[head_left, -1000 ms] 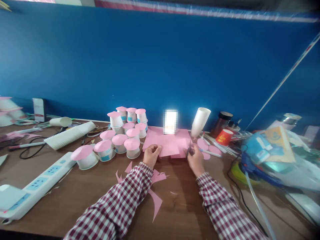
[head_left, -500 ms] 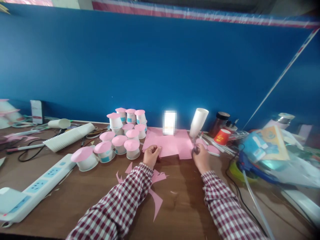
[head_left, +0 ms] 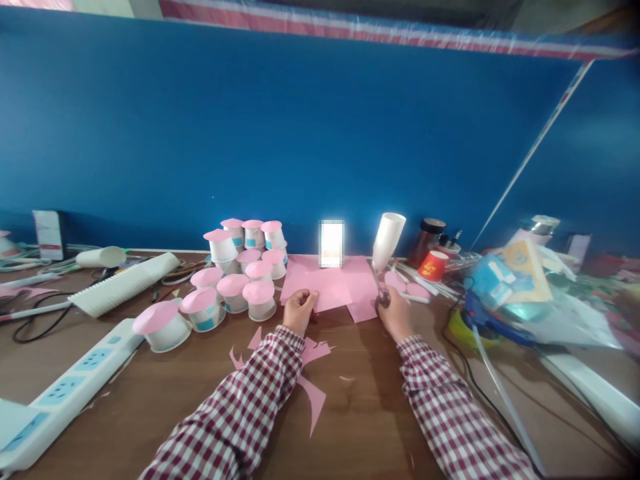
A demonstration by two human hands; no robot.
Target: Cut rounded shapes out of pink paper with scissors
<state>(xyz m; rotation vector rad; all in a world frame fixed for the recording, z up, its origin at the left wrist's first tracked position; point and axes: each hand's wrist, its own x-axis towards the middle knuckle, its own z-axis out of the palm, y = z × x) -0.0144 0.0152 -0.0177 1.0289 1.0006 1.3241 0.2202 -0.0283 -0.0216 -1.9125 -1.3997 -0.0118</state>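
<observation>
No legible text; only yellow characters [head_left: 427, 268] — illegibly small — on the red cup [head_left: 436, 273]

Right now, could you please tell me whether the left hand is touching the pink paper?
Touching: the head view shows the left hand pinching the left edge of the pink paper, with no gap between them.

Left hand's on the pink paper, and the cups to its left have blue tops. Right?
Not quite: the tops on those cups are pink, not blue, as the head view shows. The left hand is on the pink paper, with the cups to its left.
</observation>
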